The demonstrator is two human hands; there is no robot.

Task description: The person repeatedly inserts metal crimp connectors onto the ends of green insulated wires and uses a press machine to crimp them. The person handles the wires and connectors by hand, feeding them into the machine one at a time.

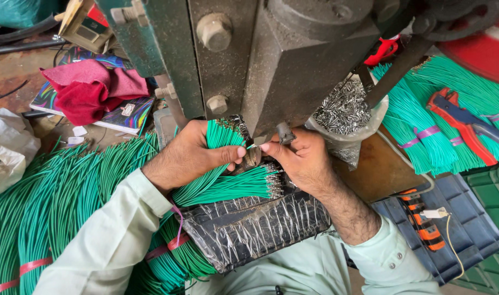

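Observation:
My left hand grips a bundle of green wires held up under a dark green press machine. My right hand pinches one wire end with thumb and forefinger right at the press die. Below my hands, a fan of green wires with metal terminals rests on a black block wrapped in clear plastic.
Long green wire bundles tied with pink bands lie at the left. A clear bag of small metal terminals sits right of the press. More green bundles and a red crimping tool are at the right. A red cloth lies behind.

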